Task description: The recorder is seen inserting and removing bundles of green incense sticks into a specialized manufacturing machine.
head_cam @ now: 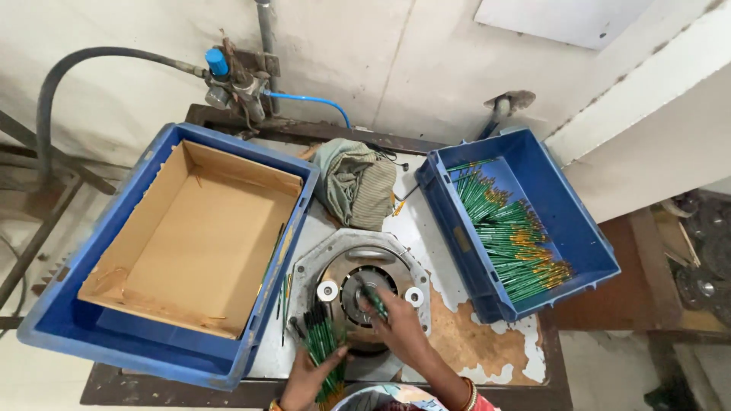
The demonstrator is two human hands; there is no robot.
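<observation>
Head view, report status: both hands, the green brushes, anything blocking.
Left hand gripping bundle of green brushes. Right hand holding single green brush at round metal fixture. Nothing blocking; blue crates either side.

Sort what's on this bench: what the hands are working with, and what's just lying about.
In use:
left hand gripping green pencil bundle
right hand holding one pencil at round metal machine

Lying about:
striped cloth
cardboard-lined blue crate
air hose

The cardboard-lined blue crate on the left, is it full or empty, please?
Empty: the cardboard-lined blue crate shows only its bare brown liner, nothing inside.
</observation>
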